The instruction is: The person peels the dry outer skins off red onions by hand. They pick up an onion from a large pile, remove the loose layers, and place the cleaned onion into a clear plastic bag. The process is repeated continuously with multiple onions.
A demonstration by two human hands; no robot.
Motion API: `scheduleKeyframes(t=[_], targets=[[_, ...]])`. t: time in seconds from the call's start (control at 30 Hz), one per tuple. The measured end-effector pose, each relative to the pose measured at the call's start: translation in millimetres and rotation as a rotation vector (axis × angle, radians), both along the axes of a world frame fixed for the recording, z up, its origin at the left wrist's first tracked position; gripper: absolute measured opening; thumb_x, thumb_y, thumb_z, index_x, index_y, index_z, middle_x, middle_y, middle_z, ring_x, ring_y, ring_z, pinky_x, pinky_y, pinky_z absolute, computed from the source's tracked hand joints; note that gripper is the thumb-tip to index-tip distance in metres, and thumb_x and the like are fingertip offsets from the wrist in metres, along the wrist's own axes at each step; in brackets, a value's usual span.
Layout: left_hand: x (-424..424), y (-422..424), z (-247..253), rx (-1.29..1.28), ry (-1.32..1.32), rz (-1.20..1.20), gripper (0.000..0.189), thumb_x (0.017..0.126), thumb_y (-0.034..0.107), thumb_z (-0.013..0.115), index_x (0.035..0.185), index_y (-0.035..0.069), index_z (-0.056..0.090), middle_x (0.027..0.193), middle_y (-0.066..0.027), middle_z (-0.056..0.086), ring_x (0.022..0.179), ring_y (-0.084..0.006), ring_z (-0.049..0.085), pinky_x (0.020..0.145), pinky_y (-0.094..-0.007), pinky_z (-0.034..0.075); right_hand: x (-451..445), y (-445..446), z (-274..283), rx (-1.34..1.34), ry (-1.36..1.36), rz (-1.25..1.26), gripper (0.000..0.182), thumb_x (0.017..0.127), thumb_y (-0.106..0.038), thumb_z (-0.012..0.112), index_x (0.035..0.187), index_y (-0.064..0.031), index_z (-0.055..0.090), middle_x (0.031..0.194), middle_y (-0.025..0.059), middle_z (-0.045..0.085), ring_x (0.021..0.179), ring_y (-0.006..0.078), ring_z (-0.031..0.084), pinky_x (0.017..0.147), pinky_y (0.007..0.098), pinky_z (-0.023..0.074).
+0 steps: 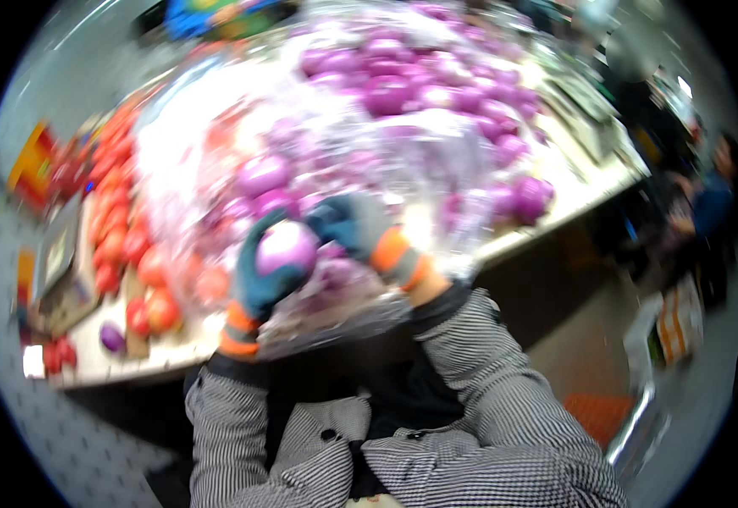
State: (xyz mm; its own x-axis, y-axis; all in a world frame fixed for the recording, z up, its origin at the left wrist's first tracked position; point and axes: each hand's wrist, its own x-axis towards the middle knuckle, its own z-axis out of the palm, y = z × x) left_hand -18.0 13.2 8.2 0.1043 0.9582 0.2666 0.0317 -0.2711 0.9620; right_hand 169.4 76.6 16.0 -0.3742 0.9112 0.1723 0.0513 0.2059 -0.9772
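My left hand, in a blue-and-orange work glove, is closed around a red onion near the table's front edge. Just right of that onion is my right hand, gloved alike and blurred, with its fingers curled. Whether anything is in its grasp is hidden. Below and around both hands, more red onions lie in a transparent plastic bag. A large heap of red onions spreads behind them, partly under plastic film.
Tomatoes line the left side of the table, beside a scale. A single purple vegetable lies at the front left. Another scale-like device stands at the right. A person is farther right.
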Motion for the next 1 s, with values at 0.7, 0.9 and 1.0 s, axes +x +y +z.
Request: scheduleKeyframes(t=[0.7,0.9,1.0], targets=[[4.4,-12.5,6.9,-0.083,-0.429,0.094,0.072,0.073,0.018,0.073,0.132,0.002,0.036,0.115,-0.0105,0.052,0.102,-0.0189,0.055,0.085,-0.0299,0.048,-11.1,-35.7,18.6,0.612,-0.732,-0.042,0.054,0.075,-0.001,0.053,0.127,-0.0096,0.049,0.090,0.0161,0.060,0.080,0.0341,0.060,0.066,0.0413,0.0478],[-0.6,-8.5,1.1,-0.051,-0.354,0.029,0.077,0.070,0.027,0.074,0.133,0.002,0.037,0.117,-0.0116,0.051,0.105,-0.0200,0.053,0.089,-0.0319,0.046,-5.4,-32.9,25.9,0.535,-0.762,-0.009,0.054,0.074,-0.002,0.056,0.127,-0.0117,0.049,0.092,0.0146,0.061,0.081,0.0337,0.060,0.066,0.0409,0.0484],[-6.1,-8.3,1.7,0.017,-0.038,0.069,0.079,0.068,0.032,0.075,0.132,0.002,0.039,0.118,-0.0124,0.052,0.107,-0.0204,0.052,0.090,-0.0328,0.046,-4.0,-31.0,19.7,0.606,-0.753,-0.063,0.054,0.074,0.001,0.055,0.126,-0.0122,0.051,0.095,0.0144,0.061,0.083,0.0334,0.060,0.068,0.0404,0.0491]])
